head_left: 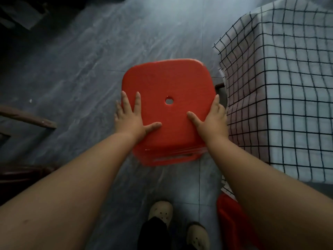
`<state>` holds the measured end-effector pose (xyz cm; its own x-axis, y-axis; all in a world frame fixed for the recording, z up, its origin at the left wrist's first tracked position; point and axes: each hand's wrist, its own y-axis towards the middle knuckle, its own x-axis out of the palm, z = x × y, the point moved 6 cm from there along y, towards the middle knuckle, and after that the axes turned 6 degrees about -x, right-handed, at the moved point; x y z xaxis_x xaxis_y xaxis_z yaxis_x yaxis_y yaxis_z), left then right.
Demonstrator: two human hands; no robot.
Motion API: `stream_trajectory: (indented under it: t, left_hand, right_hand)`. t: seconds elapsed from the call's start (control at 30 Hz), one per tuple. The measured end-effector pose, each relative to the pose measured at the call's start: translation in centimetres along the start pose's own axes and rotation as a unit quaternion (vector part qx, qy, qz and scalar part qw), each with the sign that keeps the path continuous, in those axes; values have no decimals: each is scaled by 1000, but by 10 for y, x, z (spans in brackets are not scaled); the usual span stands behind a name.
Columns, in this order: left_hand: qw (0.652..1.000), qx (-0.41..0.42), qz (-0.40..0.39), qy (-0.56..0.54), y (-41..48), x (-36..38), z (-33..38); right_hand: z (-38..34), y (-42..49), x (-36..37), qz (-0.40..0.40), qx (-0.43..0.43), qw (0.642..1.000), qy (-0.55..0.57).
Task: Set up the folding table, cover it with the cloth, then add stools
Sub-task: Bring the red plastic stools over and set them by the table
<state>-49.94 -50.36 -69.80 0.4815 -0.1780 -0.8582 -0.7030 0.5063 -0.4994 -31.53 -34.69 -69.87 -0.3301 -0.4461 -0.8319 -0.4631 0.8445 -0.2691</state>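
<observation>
Square red plastic stool [167, 109]: smooth, slightly glossy seat. Beside the stool, white black-checked cloth [281, 98]: matt woven fabric. Grey stone-look tile floor [81, 60] beneath the stool: faint sheen.

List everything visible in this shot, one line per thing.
Red plastic stool: 1, red with a centre hole, middle of frame, beside the table.
Second red stool: 1, red, partly seen at lower right by the cloth's hem.
Checked cloth: 1, white with black grid, draped over the table at right.
Floor: grey tiles.
Dark furniture: unclear, left edge.
Shoes: 2, beige clogs, bottom centre.
Left hand: on the seat's left edge.
Right hand: on the seat's right edge.
</observation>
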Motion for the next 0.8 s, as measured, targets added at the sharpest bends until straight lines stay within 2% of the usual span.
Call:
stream_trajectory:
  t: [0.07, 0.13, 0.23, 0.33, 0.43, 0.53, 0.67, 0.8]
  left_hand:
    - [998, 9, -7, 60, -10, -13, 10]
    - [995, 57, 3, 79, -32, -34, 33]
    - [980, 177, 77, 41, -87, -101, 89]
    - [945, 308, 111, 28, -172, -174, 160]
    - [899, 426, 101, -19, -274, -232, 243]
    - [839, 530, 121, -11, -395, -273, 313]
    - [751, 647, 127, 14, -568, -293, 373]
    - [665, 736, 112, 58, -735, -274, 407]
  right_hand:
    - [0, -1, -15, -60, 1, 997, -51]
    - [-4, -13, -51, -67, -20, 997, -45]
    - [-22, -58, -148, 18, -81, 996, 25]
    - [-25, -134, -266, 100, -81, 992, 20]
    - [-22, -225, -386, 202, -59, 978, 6]
    - [-8, -325, -476, 278, -21, 960, -27]
    - [32, -463, -563, 372, 90, 922, -57]
    - [77, -616, -617, 450, 182, 872, -59]
